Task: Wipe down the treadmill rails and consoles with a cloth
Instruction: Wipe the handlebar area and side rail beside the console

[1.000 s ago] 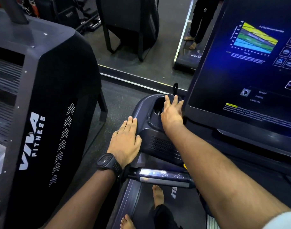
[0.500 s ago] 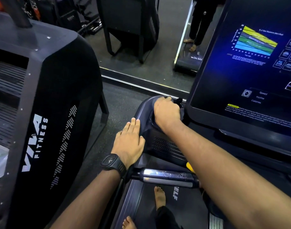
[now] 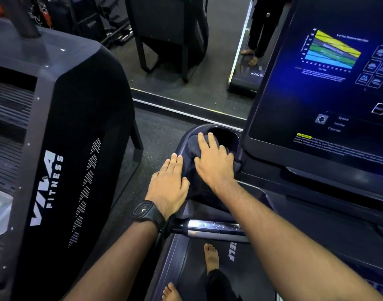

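Me: Right hand (image 3: 214,158) is pressing the cloth (image 3: 193,144) under spread fingers onto the cup-holder rim (image 3: 199,128). Left hand (image 3: 167,184) is lying flat on the console housing (image 3: 189,170), holding nothing.
Observer: Risk?
Me: I'm expecting the loosely pinned cloth to be slipping into the recess (image 3: 224,137), or brushing the touchscreen (image 3: 316,94).

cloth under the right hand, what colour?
Dark grey-blue cloth, close in colour to the cup holder it lies on. Head view shows it best.
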